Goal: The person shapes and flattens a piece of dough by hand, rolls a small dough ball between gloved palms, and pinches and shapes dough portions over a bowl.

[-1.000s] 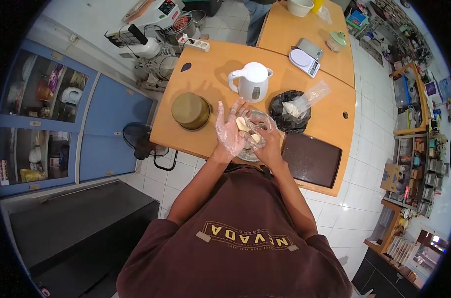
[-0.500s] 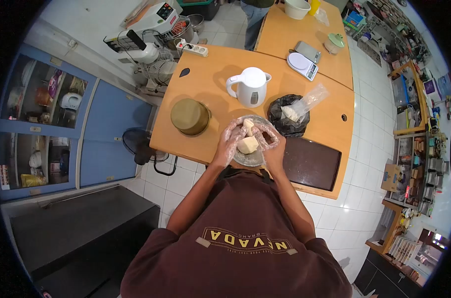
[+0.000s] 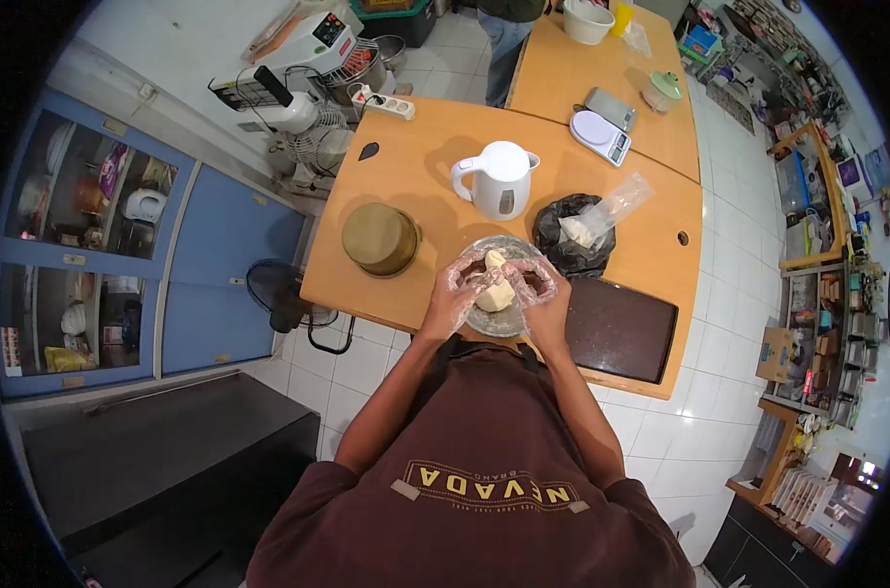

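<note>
Both hands are dusted with flour and meet over a round metal bowl [image 3: 501, 326] at the table's near edge. Between their fingertips is a small piece of pale dough [image 3: 494, 260]. My left hand [image 3: 453, 294] has its fingers curled onto this piece from the left, and my right hand [image 3: 545, 294] pinches it from the right. A larger lump of dough [image 3: 495, 296] lies in the bowl just below the fingers.
A white kettle [image 3: 501, 181] stands beyond the bowl, with an olive-brown pot [image 3: 379, 240] to the left. Rightward are a black bag [image 3: 586, 258], a dark tray [image 3: 621, 330] and a scale [image 3: 600, 135]. Another person's legs [image 3: 505, 54] show at the far table.
My left palm was open and turned up with dough pieces near it; both hands have since come together over the bowl, fingers closed on the small piece. The larger lump now shows below them.
</note>
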The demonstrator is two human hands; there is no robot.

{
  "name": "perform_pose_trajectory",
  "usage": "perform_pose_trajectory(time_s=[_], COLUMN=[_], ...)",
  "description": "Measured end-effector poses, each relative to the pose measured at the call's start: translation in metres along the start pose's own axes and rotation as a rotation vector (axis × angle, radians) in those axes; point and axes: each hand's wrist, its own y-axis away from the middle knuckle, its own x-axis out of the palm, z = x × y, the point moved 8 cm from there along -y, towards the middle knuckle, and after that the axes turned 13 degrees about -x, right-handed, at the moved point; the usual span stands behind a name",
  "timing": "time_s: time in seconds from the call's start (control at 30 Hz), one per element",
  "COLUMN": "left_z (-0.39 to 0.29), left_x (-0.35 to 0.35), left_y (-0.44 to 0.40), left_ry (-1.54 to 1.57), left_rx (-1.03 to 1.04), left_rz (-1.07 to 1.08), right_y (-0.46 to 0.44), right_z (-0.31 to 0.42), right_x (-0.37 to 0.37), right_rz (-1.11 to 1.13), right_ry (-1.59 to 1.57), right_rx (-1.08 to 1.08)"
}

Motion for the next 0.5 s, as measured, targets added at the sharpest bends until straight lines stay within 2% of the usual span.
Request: perform_pose_trajectory(time_s=[0.1, 0.13, 0.2, 0.33, 0.4, 0.5], left_z=[0.006, 0.0, -0.009, 0.008, 0.019, 0.015], left_x=[-0.002, 0.0, 0.001, -0.001, 0.0, 0.006], left_y=[-0.002, -0.003, -0.001, -0.003, -0.004, -0.005], left_ry=[0.085, 0.116, 0.183, 0.359, 0.423, 0.411], left_rx=[-0.096, -0.072, -0.031, -0.108, -0.191, -0.176], left_rz=[-0.021, 0.004, 0.044, 0.063, 0.111, 0.135], right_y=[-0.001, -0.005, -0.013, -0.015, -0.006, -0.006], right_z=[0.002, 0.004, 0.028, 0.051, 0.034, 0.028], right_x=[-0.002, -0.002, -0.001, 0.01, 0.009, 0.01], right_rz=[0.031, 0.042, 0.208, 0.454, 0.48, 0.517], right_ry=[-0.022, -0.033, 0.107, 0.318, 0.402, 0.456], right_rx=[-0.019, -0.038, -0.096, -0.227, -0.275, -0.306])
